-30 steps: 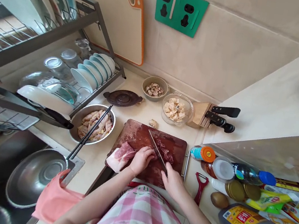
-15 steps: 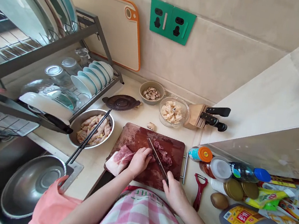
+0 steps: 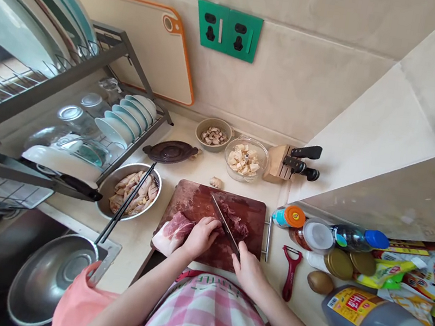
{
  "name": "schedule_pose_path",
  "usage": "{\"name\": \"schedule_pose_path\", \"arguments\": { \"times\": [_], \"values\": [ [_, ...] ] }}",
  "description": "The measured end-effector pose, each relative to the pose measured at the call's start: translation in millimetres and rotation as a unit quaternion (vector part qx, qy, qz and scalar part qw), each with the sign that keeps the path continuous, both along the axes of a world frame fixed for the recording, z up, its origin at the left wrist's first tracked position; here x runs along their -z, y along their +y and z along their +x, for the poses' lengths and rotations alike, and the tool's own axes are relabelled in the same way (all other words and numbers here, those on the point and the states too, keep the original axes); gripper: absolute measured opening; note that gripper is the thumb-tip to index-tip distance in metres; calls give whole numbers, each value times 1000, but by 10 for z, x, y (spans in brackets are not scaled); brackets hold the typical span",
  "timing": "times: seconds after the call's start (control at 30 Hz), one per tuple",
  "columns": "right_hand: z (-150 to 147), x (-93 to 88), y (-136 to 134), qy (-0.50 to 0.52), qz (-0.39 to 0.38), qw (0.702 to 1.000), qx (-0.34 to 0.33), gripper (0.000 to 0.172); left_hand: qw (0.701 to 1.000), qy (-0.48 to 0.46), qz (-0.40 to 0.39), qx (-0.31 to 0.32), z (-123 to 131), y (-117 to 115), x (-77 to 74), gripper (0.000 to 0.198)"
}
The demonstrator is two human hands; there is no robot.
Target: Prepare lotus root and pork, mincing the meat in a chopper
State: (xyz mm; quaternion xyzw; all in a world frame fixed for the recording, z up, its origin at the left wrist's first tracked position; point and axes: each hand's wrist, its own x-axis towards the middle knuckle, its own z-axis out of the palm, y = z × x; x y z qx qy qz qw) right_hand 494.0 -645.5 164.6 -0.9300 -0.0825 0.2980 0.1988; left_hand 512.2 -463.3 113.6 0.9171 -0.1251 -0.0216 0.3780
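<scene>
My right hand [image 3: 249,267] is wrapped around the handle of a kitchen knife [image 3: 225,222], whose blade points up and to the left across the cutting board [image 3: 196,195]. Close against the blade's left side, my left hand [image 3: 201,236] has its fingers curled down over a piece of raw meat, mostly hidden beneath them. Small dark-red cut pieces of meat [image 3: 237,223] lie to the right of the blade. A larger chunk of raw pork [image 3: 173,234] with a white fat layer rests at the board's left edge, beside my left wrist.
Left of the board stands a metal bowl of raw chicken [image 3: 133,194] with black chopsticks [image 3: 126,203] across it. Behind are a bowl of mushrooms [image 3: 213,135], a glass bowl of pale chunks [image 3: 245,161] and a knife block [image 3: 278,163]. A red peeler [image 3: 290,271] and several jars lie right.
The view has shifted slightly. The knife stays close beside my left fingers, and both hands keep nearly the same places on the board.
</scene>
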Motion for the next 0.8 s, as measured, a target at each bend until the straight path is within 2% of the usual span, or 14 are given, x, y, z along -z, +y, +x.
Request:
{"name": "schedule_pose_path", "arguments": {
  "times": [0.2,0.3,0.37,0.43,0.57,0.7,0.8],
  "values": [
    [413,92,268,-39,40,998,22,16,999,8,37,27,-163,-72,24,16],
    [441,108,192,-47,58,997,34,20,999,-4,26,-37,-208,-76,32,8],
    [350,84,91,-49,69,996,40,19,995,-16,22,-100,-198,-57,33,6],
    [216,39,-9,-48,78,995,50,17,991,-29,38,-123,-168,-26,23,11],
    [-48,-80,-186,-33,85,994,58,12,993,-49,75,-72,-82,30,-34,9],
    [-224,-163,-336,-9,66,998,19,9,998,-26,60,-4,-5,35,-63,12],
    [-187,-152,-260,2,44,999,-2,10,999,-11,32,-3,10,16,-21,11]
  ]
}}
